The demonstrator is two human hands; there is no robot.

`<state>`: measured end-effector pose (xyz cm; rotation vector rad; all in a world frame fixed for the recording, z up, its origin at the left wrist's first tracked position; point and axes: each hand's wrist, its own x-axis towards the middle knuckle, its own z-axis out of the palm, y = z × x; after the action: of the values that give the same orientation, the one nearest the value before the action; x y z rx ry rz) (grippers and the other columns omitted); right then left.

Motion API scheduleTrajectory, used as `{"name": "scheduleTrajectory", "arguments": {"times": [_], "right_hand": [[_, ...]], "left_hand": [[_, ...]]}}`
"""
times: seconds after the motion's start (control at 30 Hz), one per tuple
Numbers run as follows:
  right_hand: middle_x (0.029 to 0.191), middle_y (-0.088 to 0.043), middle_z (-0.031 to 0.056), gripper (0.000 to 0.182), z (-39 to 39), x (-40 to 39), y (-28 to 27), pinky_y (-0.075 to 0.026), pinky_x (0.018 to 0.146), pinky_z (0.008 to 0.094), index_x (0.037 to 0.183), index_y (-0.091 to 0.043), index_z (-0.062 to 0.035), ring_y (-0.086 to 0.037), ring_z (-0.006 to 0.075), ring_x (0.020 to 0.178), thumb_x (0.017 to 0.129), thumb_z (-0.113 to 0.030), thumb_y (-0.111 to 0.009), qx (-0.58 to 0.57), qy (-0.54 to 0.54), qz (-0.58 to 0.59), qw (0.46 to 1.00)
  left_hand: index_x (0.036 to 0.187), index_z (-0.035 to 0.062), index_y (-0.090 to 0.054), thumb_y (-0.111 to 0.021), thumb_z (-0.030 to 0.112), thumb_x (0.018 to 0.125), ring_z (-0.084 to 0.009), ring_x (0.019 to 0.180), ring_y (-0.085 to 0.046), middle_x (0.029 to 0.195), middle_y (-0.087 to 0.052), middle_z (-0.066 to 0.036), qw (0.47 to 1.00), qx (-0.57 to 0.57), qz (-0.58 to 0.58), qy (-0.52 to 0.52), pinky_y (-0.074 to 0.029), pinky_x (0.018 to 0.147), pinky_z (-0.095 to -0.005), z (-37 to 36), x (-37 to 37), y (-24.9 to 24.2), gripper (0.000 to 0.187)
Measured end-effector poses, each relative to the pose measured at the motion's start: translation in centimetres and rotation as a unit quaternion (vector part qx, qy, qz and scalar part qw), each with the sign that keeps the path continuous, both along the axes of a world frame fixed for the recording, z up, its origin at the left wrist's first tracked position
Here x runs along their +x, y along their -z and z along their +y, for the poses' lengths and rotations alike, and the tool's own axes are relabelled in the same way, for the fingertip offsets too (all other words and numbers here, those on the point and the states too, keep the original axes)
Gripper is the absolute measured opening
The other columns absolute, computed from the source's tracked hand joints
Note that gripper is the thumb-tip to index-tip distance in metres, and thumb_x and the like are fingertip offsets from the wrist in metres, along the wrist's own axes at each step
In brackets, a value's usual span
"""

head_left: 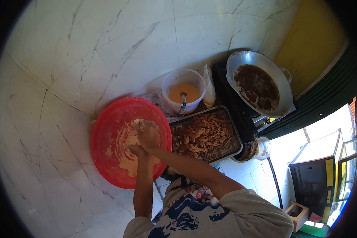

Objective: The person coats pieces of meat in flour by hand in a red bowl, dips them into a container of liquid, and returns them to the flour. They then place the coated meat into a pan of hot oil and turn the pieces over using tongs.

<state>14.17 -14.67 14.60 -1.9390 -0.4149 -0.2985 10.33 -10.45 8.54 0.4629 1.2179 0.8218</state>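
A wide red basin [103, 158] at centre left holds pale flour-like powder [125, 152]. Over the powder, my right hand [147, 134] has curled fingers dusted with it; whatever they hold, if anything, is too small to make out. My left hand [136, 150] is just below it, against the right wrist or close to it, with its fingers mostly hidden. Right of the basin, a metal tray [238, 147] holds a heap of brown fried pieces [210, 135]. Behind the tray, a clear tub [171, 81] contains orange-yellow batter [186, 92] and a metal-handled utensil [183, 103].
A large metal wok [281, 95] of dark, bubbly oil sits on a black stove [226, 95] at upper right. A plastic bag [209, 87] stands between tub and stove. Below the stove is a white bucket [262, 148]. A dark cabinet [311, 182] is at far right.
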Motion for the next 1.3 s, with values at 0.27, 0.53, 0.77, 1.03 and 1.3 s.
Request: {"name": "scheduleTrajectory", "arguments": {"times": [0.27, 0.53, 0.77, 1.03, 1.3], "right_hand": [[0.076, -0.064, 0.0119, 0.017, -2.0, 0.0, 0.1, -0.046, 0.078, 0.0414, 0.085, -0.066, -0.0059, -0.060, 0.0310, 0.080, 0.082, -0.023, -0.064, 0.129, -0.149, 0.021, 0.980], [0.087, -0.067, 0.0096, 0.011, -12.7, 8.1, -9.0, -0.048, 0.077, 0.0355, 0.085, -0.067, -0.0042, -0.062, 0.0246, 0.083, 0.079, -0.014, -0.068, 0.087, -0.172, -0.057, 0.980], [0.089, -0.069, 0.0089, 0.013, -31.4, 19.3, -14.7, -0.050, 0.075, 0.0331, 0.085, -0.071, -0.0059, -0.066, 0.0212, 0.082, 0.078, -0.017, -0.070, -0.074, 0.038, -0.185, 0.979], [0.093, -0.068, 0.0172, 0.029, -49.3, 27.3, -12.3, -0.050, 0.081, 0.0388, 0.091, -0.071, -0.0041, -0.066, 0.0317, 0.089, 0.073, -0.028, -0.073, -0.314, 0.194, 0.025, 0.929], [0.093, -0.068, 0.0162, 0.030, -54.8, 27.9, -7.4, -0.048, 0.084, 0.0411, 0.089, -0.072, -0.0089, -0.065, 0.0320, 0.091, 0.072, -0.034, -0.073, -0.377, 0.129, 0.125, 0.909]], "left_hand": [[0.134, 0.0015, -0.037, -0.017, 0.056, 0.095, -0.0311, 0.118, -0.049, 0.132, -0.045, -0.017, 0.986, -0.033, -0.161, 0.027, -0.039, 0.101, -0.0391, -1.5, -1.5, -2.5, 0.070], [0.130, 0.0052, -0.047, -0.046, 0.051, 0.088, -0.0233, 0.112, -0.050, 0.121, -0.055, -0.011, 0.942, 0.171, 0.037, 0.286, -0.040, 0.087, -0.0332, -3.1, -1.1, -1.0, 0.062], [0.118, -0.0021, -0.056, -0.052, 0.042, 0.090, -0.0304, 0.107, -0.059, 0.109, -0.063, -0.021, 0.672, 0.373, 0.286, 0.572, -0.045, 0.090, -0.0352, -2.1, -4.1, 1.6, 0.052], [0.123, 0.0022, -0.054, -0.057, 0.042, 0.088, -0.0328, 0.106, -0.060, 0.114, -0.061, -0.022, 0.572, 0.361, 0.378, 0.632, -0.047, 0.089, -0.0373, -1.9, -4.3, 2.6, 0.053], [0.125, 0.0032, -0.051, -0.060, 0.036, 0.086, -0.0326, 0.105, -0.061, 0.113, -0.061, -0.021, 0.548, 0.384, 0.393, 0.630, -0.048, 0.088, -0.0389, -2.4, -4.0, 2.4, 0.051]]}}
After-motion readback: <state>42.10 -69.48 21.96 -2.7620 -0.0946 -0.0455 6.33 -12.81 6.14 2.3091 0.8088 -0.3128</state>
